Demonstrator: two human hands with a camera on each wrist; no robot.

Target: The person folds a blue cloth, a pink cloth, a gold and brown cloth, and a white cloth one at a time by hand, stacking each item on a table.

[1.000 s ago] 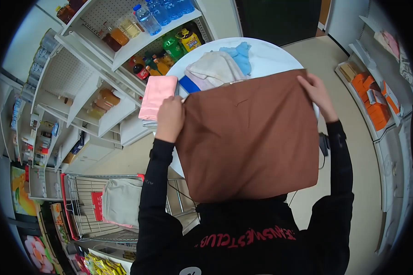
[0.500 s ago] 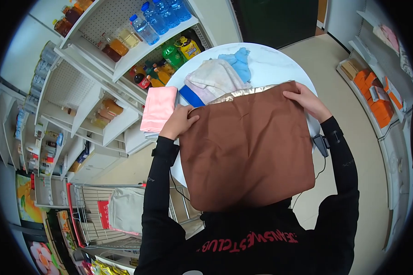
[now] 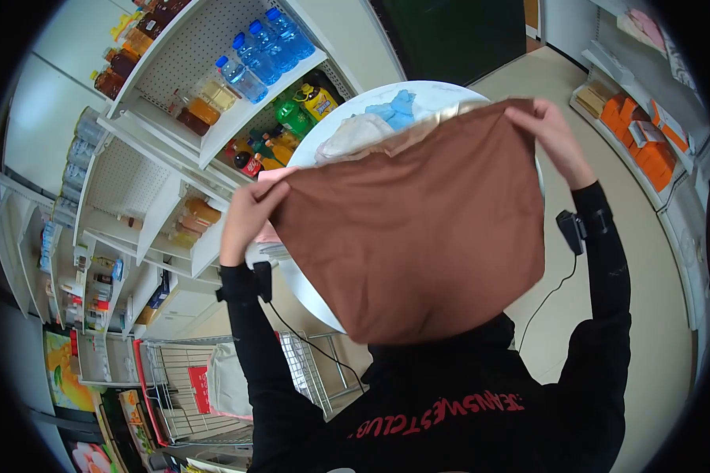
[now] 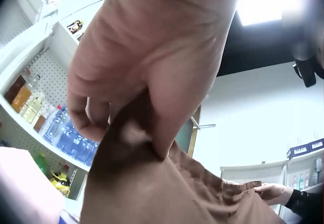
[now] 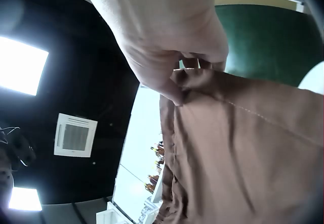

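Note:
A wide brown cloth with a stitched, gathered edge and a pale shiny inner side is stretched between both hands. My left hand pinches its upper left corner between thumb and fingers; the left wrist view shows the fabric folded under the thumb. At the upper right corner my right hand pinches the edge, the thumb lying on the outer face in the right wrist view, near a line of stitching. The cloth's lower part hangs in front of my chest and covers much of the round white table.
A whitish cloth and a crumpled blue cloth lie at the table's far side. A folded pink cloth shows behind my left hand. A shopping cart stands at lower left; bottle shelves line the left.
Both hands have lifted the cloth's upper edge and spread apart, the left moving left and the right slightly right. The cloth is now stretched wider and hides more of the pink cloth.

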